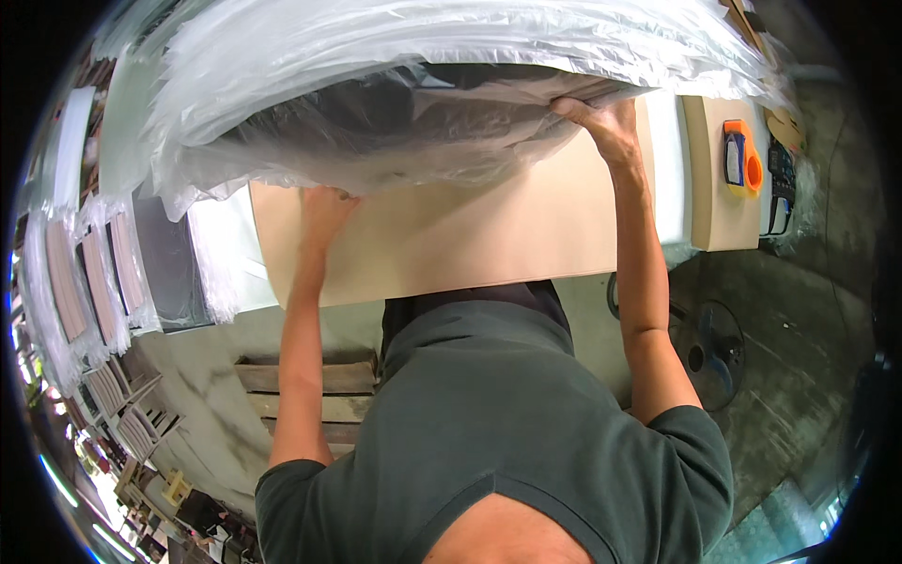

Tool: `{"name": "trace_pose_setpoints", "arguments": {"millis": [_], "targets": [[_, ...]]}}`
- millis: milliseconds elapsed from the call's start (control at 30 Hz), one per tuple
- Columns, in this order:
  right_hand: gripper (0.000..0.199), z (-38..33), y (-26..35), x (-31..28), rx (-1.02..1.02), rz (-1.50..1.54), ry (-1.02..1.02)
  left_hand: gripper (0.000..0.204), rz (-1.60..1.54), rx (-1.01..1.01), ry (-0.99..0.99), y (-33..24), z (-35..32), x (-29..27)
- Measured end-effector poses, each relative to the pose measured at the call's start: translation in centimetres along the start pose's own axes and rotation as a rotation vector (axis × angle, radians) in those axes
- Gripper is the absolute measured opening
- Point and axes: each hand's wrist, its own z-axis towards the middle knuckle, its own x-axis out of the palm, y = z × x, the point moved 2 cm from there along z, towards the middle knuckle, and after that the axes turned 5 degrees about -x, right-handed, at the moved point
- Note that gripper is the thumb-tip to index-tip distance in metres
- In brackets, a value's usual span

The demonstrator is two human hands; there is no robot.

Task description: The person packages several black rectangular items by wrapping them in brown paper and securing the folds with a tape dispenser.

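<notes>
A large clear plastic bag (451,155), with something dark and flat inside, lies in front of me over a brown cardboard sheet (451,235). My right hand (609,132) grips the bag's right edge, its thumb on top and the other fingers mostly hidden. At the bag's near left edge, my left hand (327,214) is closed on the plastic, with its fingertips partly covered. Behind the dark part, a thick heap of clear plastic (470,33) spreads across the far side.
An orange tape dispenser (750,160) rests on a cardboard box (709,179) at the right. Plastic-wrapped stacks of panels (94,282) stand on the left. Below are a wooden pallet (310,376) and a floor fan (709,355).
</notes>
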Motion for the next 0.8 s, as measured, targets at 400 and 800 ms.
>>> {"name": "trace_pose_setpoints", "arguments": {"millis": [400,800], "targets": [[0.071,0.1,-4.8,-1.5,-0.027,0.249,-0.082,0.061,-0.619,0.002,-0.326,-4.8,0.3,-10.4],[0.078,1.2,-1.4,2.7,-0.070,0.127,-0.311,0.056,-1.051,-0.123,-0.278,-7.4,4.3,-7.8]]}}
